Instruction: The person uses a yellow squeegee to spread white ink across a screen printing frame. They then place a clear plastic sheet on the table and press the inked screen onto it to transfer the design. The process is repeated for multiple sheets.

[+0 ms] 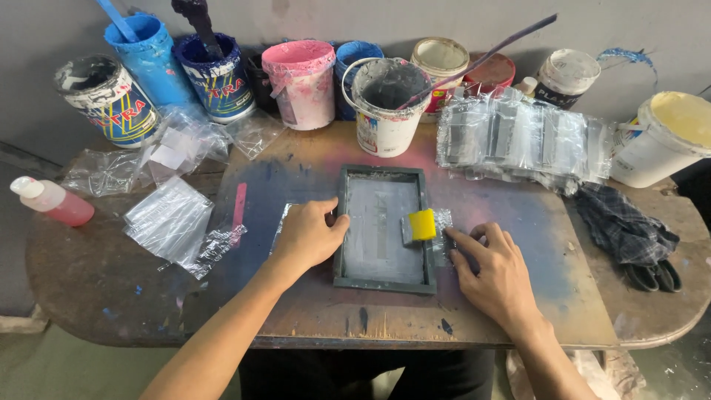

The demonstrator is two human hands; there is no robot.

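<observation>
Resting flat, grey-meshed green screen frame [382, 282]

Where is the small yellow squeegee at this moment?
In the head view, the yellow squeegee rests on the right edge of the grey screen frame, near the table's middle, just left of the right hand.

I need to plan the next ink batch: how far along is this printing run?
Done: a row of bagged pieces lies spread behind the frame. In hand: the left hand steadies the screen frame, the right hand presses beside it, and the yellow squeegee rests on the mesh. Left: clear bags wait at the left.
</observation>
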